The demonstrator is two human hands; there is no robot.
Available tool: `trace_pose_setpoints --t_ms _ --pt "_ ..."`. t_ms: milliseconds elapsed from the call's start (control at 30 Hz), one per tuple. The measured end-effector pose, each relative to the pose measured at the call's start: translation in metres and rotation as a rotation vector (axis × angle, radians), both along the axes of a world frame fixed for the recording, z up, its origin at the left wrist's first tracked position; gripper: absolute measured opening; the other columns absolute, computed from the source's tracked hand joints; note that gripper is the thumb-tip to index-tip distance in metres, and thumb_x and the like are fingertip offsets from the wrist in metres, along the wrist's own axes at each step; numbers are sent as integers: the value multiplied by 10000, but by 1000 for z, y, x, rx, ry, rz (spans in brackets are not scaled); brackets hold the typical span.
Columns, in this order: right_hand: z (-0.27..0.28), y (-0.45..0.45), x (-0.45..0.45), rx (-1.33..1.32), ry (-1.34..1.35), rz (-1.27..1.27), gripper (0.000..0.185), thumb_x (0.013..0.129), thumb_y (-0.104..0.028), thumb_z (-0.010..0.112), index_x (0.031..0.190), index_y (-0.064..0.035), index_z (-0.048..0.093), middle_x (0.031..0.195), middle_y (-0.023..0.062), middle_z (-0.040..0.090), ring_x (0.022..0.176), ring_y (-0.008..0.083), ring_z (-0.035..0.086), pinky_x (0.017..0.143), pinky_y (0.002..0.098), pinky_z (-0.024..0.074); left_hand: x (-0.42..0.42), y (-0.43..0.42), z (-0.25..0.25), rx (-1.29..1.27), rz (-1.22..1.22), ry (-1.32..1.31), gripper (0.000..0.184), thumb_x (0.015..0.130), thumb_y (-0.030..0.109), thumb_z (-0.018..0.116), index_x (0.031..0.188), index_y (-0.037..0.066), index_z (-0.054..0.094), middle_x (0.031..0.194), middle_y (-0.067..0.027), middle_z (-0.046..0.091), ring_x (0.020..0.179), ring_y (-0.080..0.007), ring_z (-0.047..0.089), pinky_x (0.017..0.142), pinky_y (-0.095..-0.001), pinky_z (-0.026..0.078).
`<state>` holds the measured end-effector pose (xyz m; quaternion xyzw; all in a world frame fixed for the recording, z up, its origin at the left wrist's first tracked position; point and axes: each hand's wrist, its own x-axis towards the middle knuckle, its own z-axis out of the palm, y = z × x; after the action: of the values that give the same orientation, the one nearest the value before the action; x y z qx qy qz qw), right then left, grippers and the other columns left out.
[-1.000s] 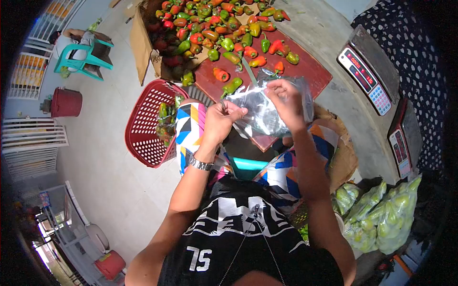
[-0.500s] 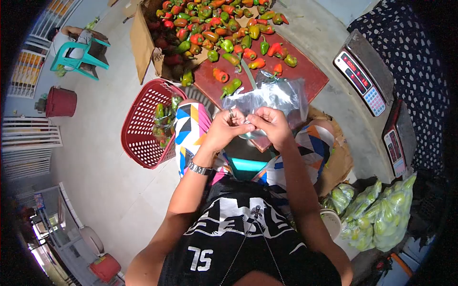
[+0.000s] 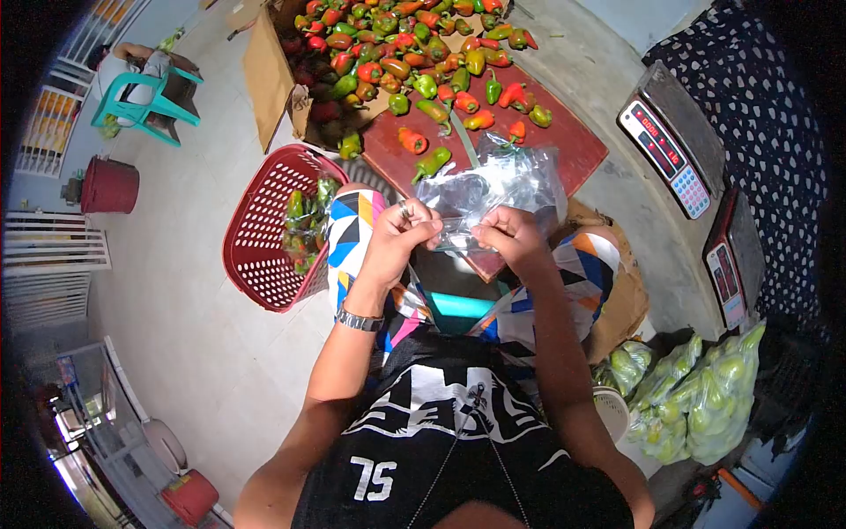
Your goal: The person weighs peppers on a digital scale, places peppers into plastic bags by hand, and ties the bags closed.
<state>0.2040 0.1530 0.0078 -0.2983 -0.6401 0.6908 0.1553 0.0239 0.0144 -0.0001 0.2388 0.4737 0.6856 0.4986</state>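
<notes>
A clear plastic bag (image 3: 511,187) stretches between my hands, over the near corner of the red board (image 3: 573,145). My left hand (image 3: 406,234) pinches the bag's near edge at its left end. The same edge is pinched further right between thumb and fingers of my right hand (image 3: 511,236). Beyond the bag, loose red and green peppers (image 3: 432,165) lie on the board, and many more spill from an open cardboard box (image 3: 269,79).
Left of my knee stands a red perforated basket (image 3: 264,225) with bagged peppers (image 3: 304,225). Two digital scales (image 3: 665,159) are at the right, above bags of green produce (image 3: 723,397). A person (image 3: 132,70) sits on a teal chair (image 3: 145,110) at the upper left.
My right hand came down from the bag's far side to its near edge beside my left hand. Since then both hands have moved slightly apart, drawing that edge out between them.
</notes>
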Motion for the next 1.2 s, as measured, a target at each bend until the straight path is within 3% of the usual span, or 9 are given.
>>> trace_pose_setpoints --t_ms 233,367,500,633,733,833,1000,1100,1200 --pt "11 -19 -12 -126 110 1 206 933 -91 729 847 -67 543 712 -22 568 660 41 555 571 228 437 20 3 16 -99 38 261 279 845 -66 784 947 75 566 807 77 537 723 -4 477 652 -178 399" --pt "21 -24 -18 -345 219 -55 237 922 -46 748 888 -81 516 778 -12 580 704 44 561 605 212 442 26 1 28 -73 16 185 281 851 -52 787 959 76 561 821 76 540 728 -6 481 653 -176 401" --pt "38 -18 -15 -281 187 -30 266 913 -36 738 817 -93 496 714 -20 549 664 46 541 600 228 449 11 -11 50 -70 127 159 256 860 -104 706 954 84 559 794 81 526 694 -1 489 637 -176 401" --pt "42 -11 -4 81 92 -105 241 871 14 702 792 -83 496 694 -10 552 635 58 534 601 243 438 -11 -24 67 48 258 403 230 834 -156 576 859 70 539 826 33 530 659 -28 489 595 -198 398" --pt "53 -14 -3 336 81 -161 197 806 63 665 805 -71 520 770 28 578 671 106 571 612 274 450 -11 -19 86 116 281 1084 206 747 -142 588 795 44 662 1037 -66 631 706 -148 620 632 -305 506" --pt "59 -21 -10 723 168 -150 191 745 78 631 868 -64 602 929 82 611 746 210 636 651 345 503 3 -19 99 -136 180 1445 293 687 -95 634 883 71 776 1323 -116 640 826 -287 714 726 -384 572" --pt "53 -28 -17 1154 67 -113 313 737 19 642 1019 -90 720 1129 146 623 885 350 676 775 456 566 7 -12 88 -229 173 1478 434 680 -74 635 1058 73 789 1400 -147 616 904 -335 733 773 -425 594" --pt "57 -42 -19 1155 -251 -58 265 777 -19 657 1027 -84 720 1124 168 635 934 361 677 816 458 572 15 -13 82 -226 76 1453 483 676 -77 636 1120 49 779 1419 -161 612 933 -347 732 792 -416 597" --pt "45 -42 -26 1069 -441 34 224 814 -39 661 1032 -63 708 1067 185 648 923 381 673 824 470 570 24 -10 73 -225 137 1443 385 760 -26 640 1123 6 765 1284 -171 692 939 -355 731 821 -417 592"
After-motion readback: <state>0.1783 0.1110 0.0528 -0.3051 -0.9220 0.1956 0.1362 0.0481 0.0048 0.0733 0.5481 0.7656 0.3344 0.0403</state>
